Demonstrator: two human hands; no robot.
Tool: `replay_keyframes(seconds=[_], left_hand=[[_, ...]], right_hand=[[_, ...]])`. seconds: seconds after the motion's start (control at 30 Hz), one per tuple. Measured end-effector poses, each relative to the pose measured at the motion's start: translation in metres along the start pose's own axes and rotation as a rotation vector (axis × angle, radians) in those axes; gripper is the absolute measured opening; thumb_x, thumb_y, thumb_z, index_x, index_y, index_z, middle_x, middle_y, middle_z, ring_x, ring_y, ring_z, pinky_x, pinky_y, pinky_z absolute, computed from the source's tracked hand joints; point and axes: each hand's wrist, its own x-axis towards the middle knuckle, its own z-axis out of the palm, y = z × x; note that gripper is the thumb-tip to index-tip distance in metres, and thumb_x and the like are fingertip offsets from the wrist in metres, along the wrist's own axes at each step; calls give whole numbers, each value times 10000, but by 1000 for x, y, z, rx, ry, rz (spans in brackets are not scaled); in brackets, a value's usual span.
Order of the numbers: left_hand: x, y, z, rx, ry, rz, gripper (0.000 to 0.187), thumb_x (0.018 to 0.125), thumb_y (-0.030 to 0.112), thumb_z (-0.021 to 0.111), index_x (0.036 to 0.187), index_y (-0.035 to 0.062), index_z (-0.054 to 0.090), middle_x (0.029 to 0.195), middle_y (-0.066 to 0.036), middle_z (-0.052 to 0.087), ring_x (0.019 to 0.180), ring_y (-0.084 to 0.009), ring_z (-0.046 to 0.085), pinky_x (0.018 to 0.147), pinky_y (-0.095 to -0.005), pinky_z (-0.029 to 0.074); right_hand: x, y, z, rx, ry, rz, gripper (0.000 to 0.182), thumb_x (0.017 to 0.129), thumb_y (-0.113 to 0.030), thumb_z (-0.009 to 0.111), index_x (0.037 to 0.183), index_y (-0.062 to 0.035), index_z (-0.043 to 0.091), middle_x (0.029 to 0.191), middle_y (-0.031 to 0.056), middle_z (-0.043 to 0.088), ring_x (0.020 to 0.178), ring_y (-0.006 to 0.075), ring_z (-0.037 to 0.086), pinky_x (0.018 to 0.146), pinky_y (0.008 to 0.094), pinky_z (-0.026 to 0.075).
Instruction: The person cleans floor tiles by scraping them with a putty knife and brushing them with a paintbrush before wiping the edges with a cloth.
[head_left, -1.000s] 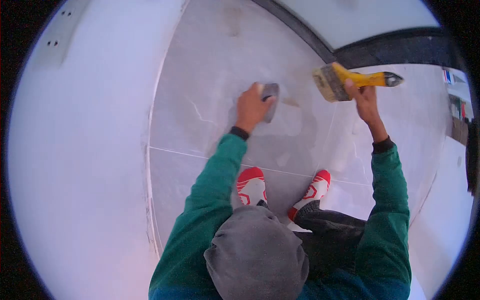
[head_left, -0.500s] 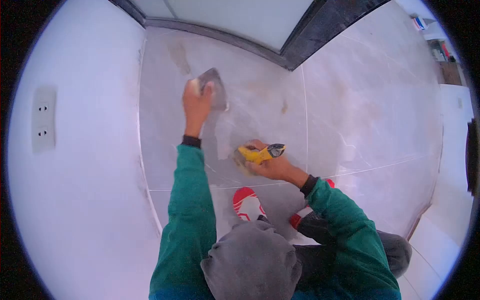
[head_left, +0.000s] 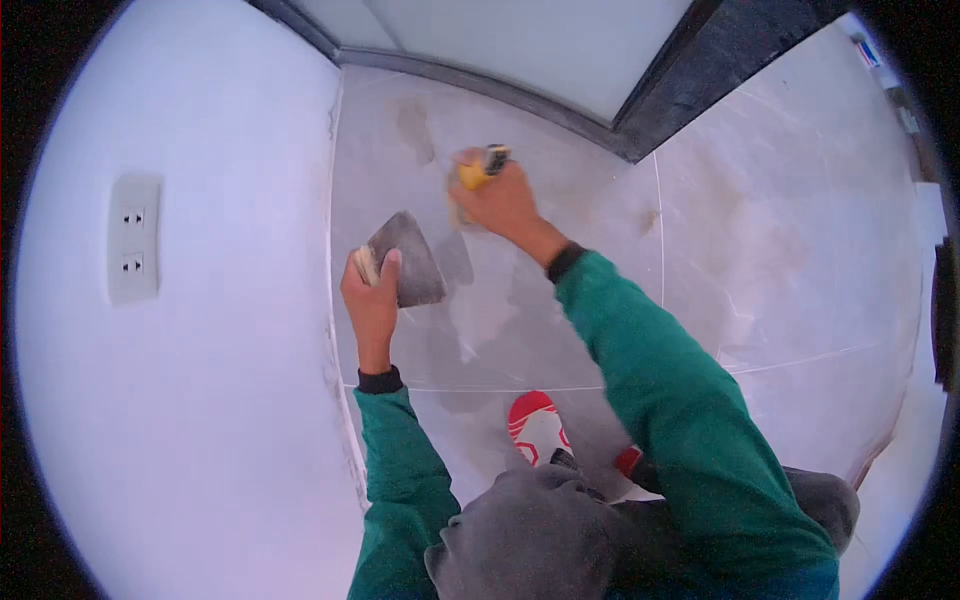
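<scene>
My left hand (head_left: pixel 370 300) is closed round the pale grip of a flat grey scraper (head_left: pixel 408 262), thumb on its face. The broad plate is tilted close over the grey floor tiles (head_left: pixel 560 330), near the white wall. Further ahead and to the right, my right hand (head_left: pixel 505 205) is wrapped round a yellow-handled brush (head_left: pixel 475 178) with a black handle end. Its tan bristles show below the fingers, somewhat blurred, by the floor. A brownish smudge (head_left: pixel 415 130) marks the tile ahead of both hands.
A framed glass panel with a dark frame (head_left: pixel 480 82) stands ahead. On the left is a white wall (head_left: pixel 230 400) with a double socket (head_left: pixel 134 240). My foot in a red and white sock (head_left: pixel 540 425) rests on the tiles. Small items (head_left: pixel 868 52) stand at far right.
My right hand has swung the brush forward and left, away from my feet. My left hand has drawn the scraper back toward me. The view has shifted slightly.
</scene>
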Motion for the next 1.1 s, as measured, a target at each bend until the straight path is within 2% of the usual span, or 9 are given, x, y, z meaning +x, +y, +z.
replay_keyframes(seconds=[0.07, 0.13, 0.43, 0.5, 0.6, 0.73, 0.8, 0.87, 1.1], left_hand=[[-30, 1, 14, 66, -18, -6, 262, 769, 202, 623, 850, -21, 512, 751, -81, 539, 716, -156, 473, 683, -291, 403], [-31, -5, 7, 95, 11, 62, 269, 768, 199, 629, 874, -21, 519, 761, -73, 551, 712, -145, 482, 675, -276, 407], [-34, 35, 17, -171, -8, -53, 309, 804, 233, 612, 991, -3, 544, 864, -75, 588, 758, -121, 544, 655, -236, 441], [-22, 45, 28, -323, -156, 80, 255, 796, 182, 605, 959, -9, 558, 798, -37, 581, 714, -91, 512, 632, -218, 416], [-17, 106, 51, -291, -225, 320, 189, 807, 162, 571, 914, 7, 577, 780, -65, 581, 706, -119, 526, 645, -234, 417], [-5, 191, 84, -304, -266, 898, 100, 781, 106, 532, 791, 12, 563, 698, -96, 580, 608, -219, 558, 584, -291, 436], [-10, 242, 98, -115, -140, 1110, 83, 705, 121, 546, 772, 72, 546, 676, -102, 606, 584, -270, 594, 518, -339, 461], [-20, 293, 102, -11, -165, 1130, 454, 710, 258, 584, 1114, 63, 520, 633, -111, 612, 560, -287, 603, 526, -370, 489], [-22, 335, 152, 434, -181, 1289, 425, 702, 165, 532, 1093, -1, 517, 645, -146, 606, 593, -264, 610, 529, -358, 485]], right_hand=[[-9, 34, -10, 35, 62, -48, 318, 671, -322, 599, 884, -87, 596, 783, 177, 599, 720, 354, 579, 638, 451, 468], [-11, 58, -34, -121, -147, 509, 333, 682, -341, 605, 910, -98, 597, 789, 168, 603, 735, 354, 578, 654, 445, 465], [-58, 84, -265, -735, -84, 117, 358, 744, -265, 566, 1074, -128, 548, 769, 125, 600, 728, 276, 593, 629, 366, 473], [-69, 76, -241, -359, -13, 76, 374, 759, -299, 569, 1086, -121, 537, 833, 131, 602, 761, 286, 590, 648, 376, 473], [-118, 73, -205, 127, -449, 139, 411, 770, -193, 608, 1135, -41, 496, 1070, 57, 551, 944, 161, 523, 825, 290, 422], [-82, 43, -241, -335, -633, 592, 482, 739, -435, 599, 1084, -102, 544, 1029, 117, 573, 979, 234, 535, 848, 329, 416], [-71, 116, -269, -598, -567, -139, 422, 743, -452, 573, 986, -107, 572, 887, 120, 606, 850, 279, 578, 750, 357, 459], [-55, 33, -294, -566, -310, -355, 318, 746, -391, 578, 889, -108, 576, 786, 120, 611, 738, 298, 589, 672, 391, 470], [-64, -37, -420, -876, -790, 324, 295, 737, -270, 596, 898, -24, 580, 762, 157, 599, 690, 285, 591, 622, 367, 474]])
